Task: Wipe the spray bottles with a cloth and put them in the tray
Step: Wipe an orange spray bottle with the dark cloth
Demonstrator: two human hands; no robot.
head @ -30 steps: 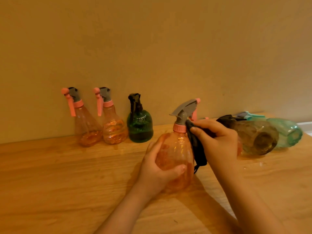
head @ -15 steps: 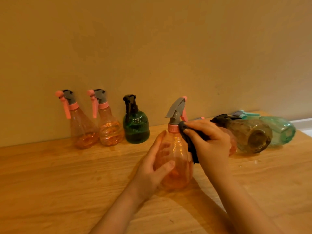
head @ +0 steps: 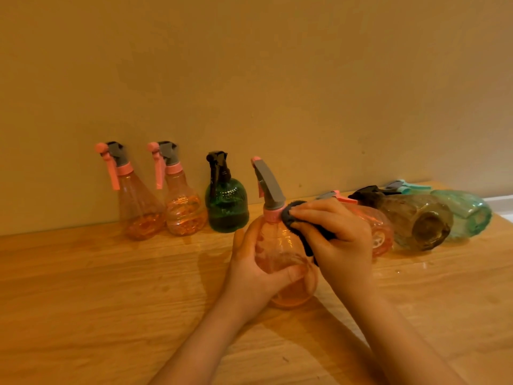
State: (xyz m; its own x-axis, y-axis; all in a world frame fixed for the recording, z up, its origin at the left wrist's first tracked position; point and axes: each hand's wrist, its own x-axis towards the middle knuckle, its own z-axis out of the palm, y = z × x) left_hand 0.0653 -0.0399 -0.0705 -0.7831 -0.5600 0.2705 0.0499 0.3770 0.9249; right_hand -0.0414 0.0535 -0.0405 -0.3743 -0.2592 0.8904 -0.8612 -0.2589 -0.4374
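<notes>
Left hand (head: 258, 276) gripped the orange bottle (head: 280, 262) upright on the desk (head: 83, 301), steadying it. Right hand (head: 333, 237) clutched the dark cloth (head: 291, 218) against its neck, wiping there. No tray visible.

Orange bottle (head: 280, 254), pink collar (head: 271, 215), dark cloth (head: 294, 218).
</notes>
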